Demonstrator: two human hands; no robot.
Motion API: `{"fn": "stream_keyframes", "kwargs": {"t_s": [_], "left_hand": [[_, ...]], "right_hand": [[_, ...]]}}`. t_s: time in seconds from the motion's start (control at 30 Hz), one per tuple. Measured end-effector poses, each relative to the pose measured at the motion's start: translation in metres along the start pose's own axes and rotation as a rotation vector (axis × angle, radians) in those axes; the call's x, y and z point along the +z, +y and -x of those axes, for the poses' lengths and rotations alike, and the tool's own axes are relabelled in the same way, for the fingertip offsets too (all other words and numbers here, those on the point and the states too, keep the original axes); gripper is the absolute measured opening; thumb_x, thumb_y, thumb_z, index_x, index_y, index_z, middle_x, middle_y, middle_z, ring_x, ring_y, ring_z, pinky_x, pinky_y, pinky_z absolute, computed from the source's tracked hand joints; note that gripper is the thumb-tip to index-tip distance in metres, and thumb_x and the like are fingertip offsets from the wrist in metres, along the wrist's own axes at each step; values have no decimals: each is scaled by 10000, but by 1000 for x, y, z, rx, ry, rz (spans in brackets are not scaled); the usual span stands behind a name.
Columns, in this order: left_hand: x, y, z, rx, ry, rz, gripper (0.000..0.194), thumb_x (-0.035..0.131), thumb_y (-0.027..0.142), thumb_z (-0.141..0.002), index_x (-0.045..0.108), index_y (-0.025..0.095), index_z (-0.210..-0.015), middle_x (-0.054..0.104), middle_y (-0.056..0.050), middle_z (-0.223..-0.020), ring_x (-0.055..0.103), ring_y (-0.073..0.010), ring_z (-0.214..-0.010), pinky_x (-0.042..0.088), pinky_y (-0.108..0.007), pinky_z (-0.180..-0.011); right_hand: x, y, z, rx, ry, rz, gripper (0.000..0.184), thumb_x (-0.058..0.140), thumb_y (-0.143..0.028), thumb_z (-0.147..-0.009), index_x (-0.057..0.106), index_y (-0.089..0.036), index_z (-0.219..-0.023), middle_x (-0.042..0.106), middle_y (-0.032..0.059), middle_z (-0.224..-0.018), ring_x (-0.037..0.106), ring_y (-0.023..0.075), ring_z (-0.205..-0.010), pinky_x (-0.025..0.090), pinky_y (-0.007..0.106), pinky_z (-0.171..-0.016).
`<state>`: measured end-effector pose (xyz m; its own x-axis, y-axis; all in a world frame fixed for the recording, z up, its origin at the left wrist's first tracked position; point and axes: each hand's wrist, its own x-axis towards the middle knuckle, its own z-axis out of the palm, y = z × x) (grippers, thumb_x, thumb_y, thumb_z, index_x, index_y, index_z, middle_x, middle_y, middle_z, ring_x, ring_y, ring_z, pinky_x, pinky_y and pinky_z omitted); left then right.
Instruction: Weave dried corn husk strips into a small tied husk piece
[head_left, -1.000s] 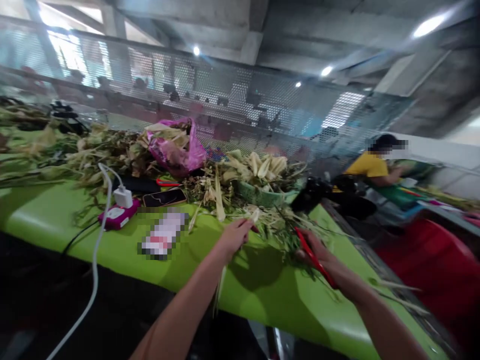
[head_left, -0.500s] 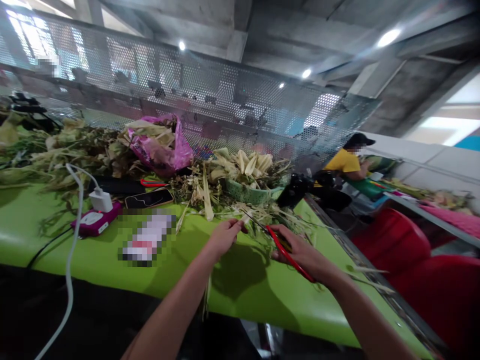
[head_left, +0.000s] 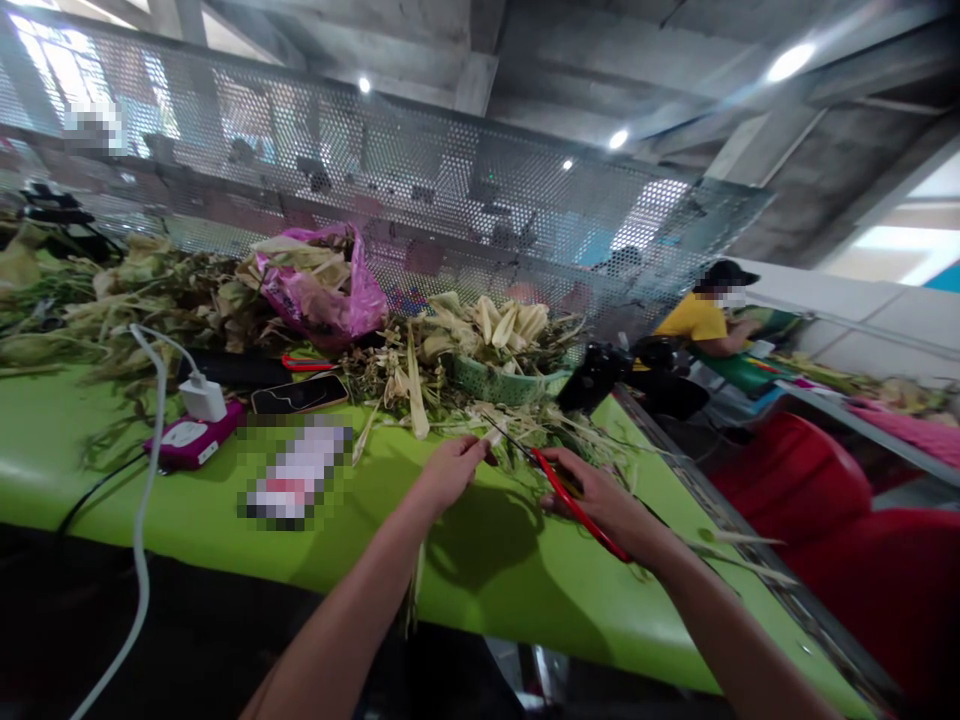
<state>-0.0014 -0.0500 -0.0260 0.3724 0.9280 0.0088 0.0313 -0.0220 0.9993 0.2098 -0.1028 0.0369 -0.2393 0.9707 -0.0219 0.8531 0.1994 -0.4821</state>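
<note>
My right hand [head_left: 589,490] grips a pair of scissors [head_left: 574,505] with red handles, the dark blades pointing up and left. The blade tips reach a pale piece of plant [head_left: 491,437], perhaps corn husk, that my left hand [head_left: 456,470] pinches between thumb and fingers. Whether the blades touch it I cannot tell. Just beyond both hands is a green basket [head_left: 514,388] heaped with dry corn husks [head_left: 502,325]. A long pale husk strip [head_left: 415,390] leans down to the left of the basket. Cut scraps lie scattered around its base.
On the green table [head_left: 360,560] lie a phone [head_left: 300,395], a purple power block [head_left: 199,440] with a white charger, and a blurred-out item. Behind are a pink plastic bag [head_left: 360,300], dried plants and a metal mesh screen. Red chairs [head_left: 795,465] and a person in yellow are right.
Both hands keep nearly the same places, with the scissors still at the pale piece. The view has shifted very slightly, so the chairs and person sit a little further right.
</note>
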Motion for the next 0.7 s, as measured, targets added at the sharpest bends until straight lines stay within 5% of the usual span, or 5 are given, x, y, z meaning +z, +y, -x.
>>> {"fn": "stream_keyframes", "kwargs": {"t_s": [0.23, 0.43, 0.7], "left_hand": [[0, 1, 2, -8, 4, -4, 397, 424, 469, -847, 651, 144, -831, 336, 51, -491, 302, -102, -459, 217, -244, -479], [-1, 4, 5, -40, 28, 1, 431, 437, 529, -837, 650, 157, -802, 338, 57, -483, 285, -87, -436, 214, -234, -462], [-2, 6, -2, -137, 115, 203, 321, 437, 372, -856, 632, 141, -748, 326, 66, -443, 270, -66, -399, 222, -207, -430]], "right_hand": [[7, 7, -2, -25, 16, -60, 403, 564, -450, -819, 583, -215, -1147, 653, 93, -1060, 602, 282, -943, 444, 391, -830], [14, 14, -5, 26, 54, -65, 390, 520, -481, -818, 635, -188, -1047, 688, 46, -823, 629, 250, -733, 470, 337, -644], [5, 58, -23, 42, 314, 263, 410, 621, -458, -662, 666, -253, -1014, 734, 112, -861, 656, 331, -681, 478, 420, -604]]}}
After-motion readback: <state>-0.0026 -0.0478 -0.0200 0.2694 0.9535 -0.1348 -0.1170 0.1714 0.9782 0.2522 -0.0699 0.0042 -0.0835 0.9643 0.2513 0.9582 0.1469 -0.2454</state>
